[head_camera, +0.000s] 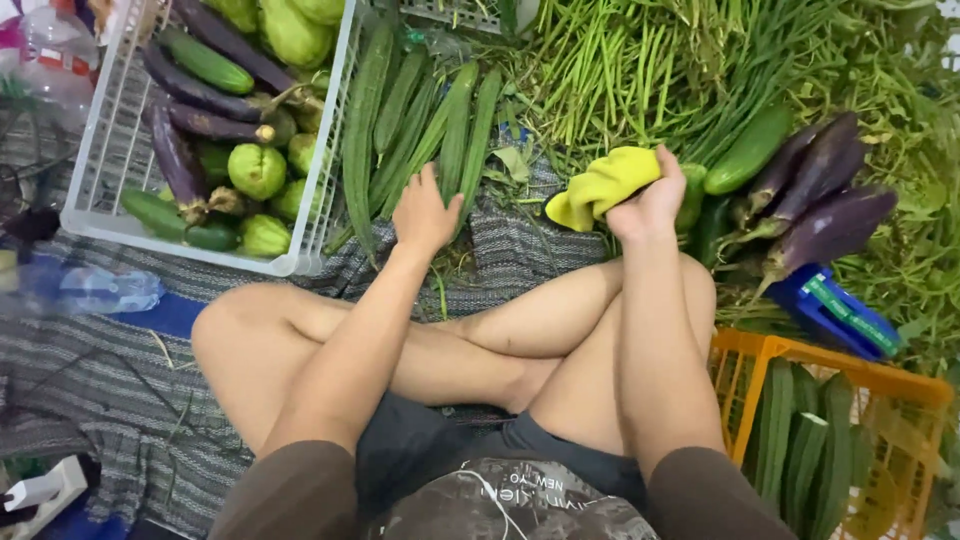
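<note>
While the left hand (424, 212) lies open on the ridged gourds (415, 125) at upper centre, the right hand (650, 200) grips a yellow cloth (600, 185), whose loose end might snag the purple eggplants (825, 195) beside it.

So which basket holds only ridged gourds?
The orange basket at lower right, beside the right hand's arm; the white basket holds mixed eggplants, cucumbers and chayotes.

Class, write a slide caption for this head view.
Left hand reaches ridged gourds; right hand grips a yellow cloth.
</note>
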